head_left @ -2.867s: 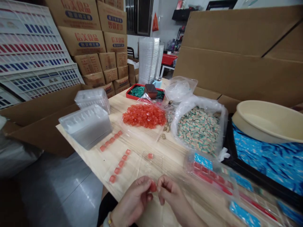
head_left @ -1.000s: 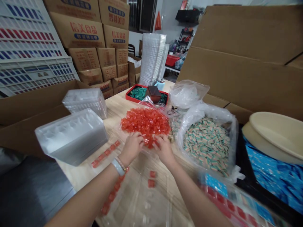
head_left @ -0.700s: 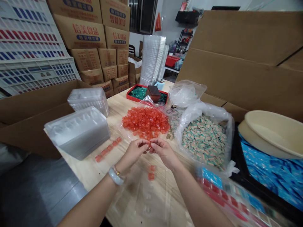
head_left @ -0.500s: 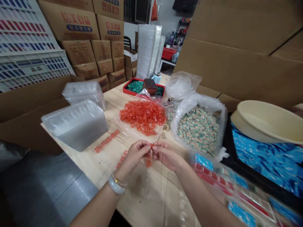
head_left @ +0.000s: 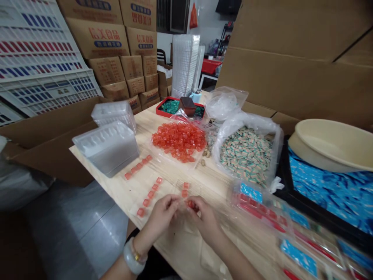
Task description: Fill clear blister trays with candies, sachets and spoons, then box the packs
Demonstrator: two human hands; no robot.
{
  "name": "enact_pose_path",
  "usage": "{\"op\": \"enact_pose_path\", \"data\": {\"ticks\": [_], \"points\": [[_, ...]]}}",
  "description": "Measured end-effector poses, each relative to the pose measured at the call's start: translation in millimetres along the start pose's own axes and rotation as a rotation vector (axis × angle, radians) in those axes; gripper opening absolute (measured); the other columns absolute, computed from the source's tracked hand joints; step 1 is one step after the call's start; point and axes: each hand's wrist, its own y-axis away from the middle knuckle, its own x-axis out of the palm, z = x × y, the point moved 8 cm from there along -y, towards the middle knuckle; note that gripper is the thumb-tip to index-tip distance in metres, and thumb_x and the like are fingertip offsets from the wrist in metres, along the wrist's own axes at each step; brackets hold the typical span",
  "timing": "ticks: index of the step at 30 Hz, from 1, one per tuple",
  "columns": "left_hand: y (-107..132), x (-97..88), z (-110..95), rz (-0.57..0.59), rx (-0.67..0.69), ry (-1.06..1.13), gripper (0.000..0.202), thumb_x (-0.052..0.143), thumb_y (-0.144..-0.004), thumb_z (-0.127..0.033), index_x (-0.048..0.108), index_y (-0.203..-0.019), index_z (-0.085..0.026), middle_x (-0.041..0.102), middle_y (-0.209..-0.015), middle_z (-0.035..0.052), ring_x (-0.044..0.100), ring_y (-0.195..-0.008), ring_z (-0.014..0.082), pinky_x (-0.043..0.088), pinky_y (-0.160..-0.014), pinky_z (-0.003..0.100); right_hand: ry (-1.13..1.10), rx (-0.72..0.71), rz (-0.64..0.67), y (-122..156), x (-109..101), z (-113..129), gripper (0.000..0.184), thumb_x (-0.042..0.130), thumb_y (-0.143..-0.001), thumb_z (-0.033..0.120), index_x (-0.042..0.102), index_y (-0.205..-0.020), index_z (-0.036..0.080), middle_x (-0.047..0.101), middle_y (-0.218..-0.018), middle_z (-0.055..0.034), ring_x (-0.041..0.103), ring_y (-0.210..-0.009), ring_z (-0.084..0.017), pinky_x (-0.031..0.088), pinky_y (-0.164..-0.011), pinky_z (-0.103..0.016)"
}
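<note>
My right hand (head_left: 204, 217) is closed on a small translucent red cube (head_left: 190, 203), partly hidden by the fingers. Close beside it, my left hand (head_left: 163, 214) has thumb and forefinger pinched together; whatever is between them does not show. Just beyond the fingertips, two red cubes sit in a short line (head_left: 185, 189) on the tabletop. To the left lie two longer rows of red cubes, a nearer row (head_left: 149, 198) and a farther row (head_left: 138, 167). A large pile of red cubes (head_left: 179, 140) rests on clear plastic farther back.
Clear plastic trays (head_left: 109, 147) stand stacked at the table's left edge. An open bag of small green-and-beige packets (head_left: 246, 155) lies to the right. Filled clear packs (head_left: 262, 210) line the right front. A cream basin (head_left: 332, 146) sits on blue packets, and a red tray (head_left: 166, 113) stands behind.
Both hands have drawn back toward the body and parted slightly, uncovering the nearer row and the short line of cubes. The camera view has shifted a little left.
</note>
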Motion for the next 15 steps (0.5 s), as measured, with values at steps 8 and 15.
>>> {"op": "enact_pose_path", "data": {"ticks": [8,15], "points": [[-30,-16.5,-35,-0.008,0.265,-0.489,0.015,0.048,-0.071,-0.021,0.061,-0.076,-0.018,0.061,-0.073,0.0025,0.054,-0.069,0.0158,0.038,-0.064,0.026,0.632,-0.118,0.222,-33,25,-2,0.013,0.051,-0.072,0.014,0.059,-0.083,0.016,0.060,-0.085,-0.0098,0.056,-0.077,-0.022,0.042,-0.065,-0.031],[-50,-8.9,-44,-0.022,0.317,-0.665,0.018,0.044,-0.075,-0.021,0.059,-0.084,-0.018,0.060,-0.077,0.0026,0.053,-0.071,0.0141,0.039,-0.065,0.024,0.347,-0.003,0.158,-30,15,-13,0.022,0.051,-0.064,0.009,0.053,-0.083,0.019,0.059,-0.080,-0.0036,0.055,-0.071,-0.017,0.042,-0.062,-0.026]]}}
